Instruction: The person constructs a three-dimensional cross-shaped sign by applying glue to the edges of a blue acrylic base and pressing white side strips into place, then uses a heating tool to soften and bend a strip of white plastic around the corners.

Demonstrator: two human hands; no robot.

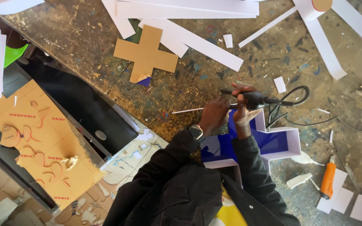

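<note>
Hands meet above the blue cross tray (273, 142): our right hand (244, 109) clenched around a black glue gun (256, 99), left hand (214, 115) pinching the thin white stick (187, 110), which runs leftward across the counter (181, 83).

A cardboard cross (146, 53) lies near white strips (197, 42); orange knife (327, 180) apart.

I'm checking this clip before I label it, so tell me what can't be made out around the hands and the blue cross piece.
All in the head view:
- The blue cross piece with white walls: its lower part is hidden by the person's arms and jacket.
- The black glue gun: the right hand wraps it, so its trigger is hidden.
- The white stick: its near end disappears behind the left hand.
- The black cord: cut off by the right edge.
</note>
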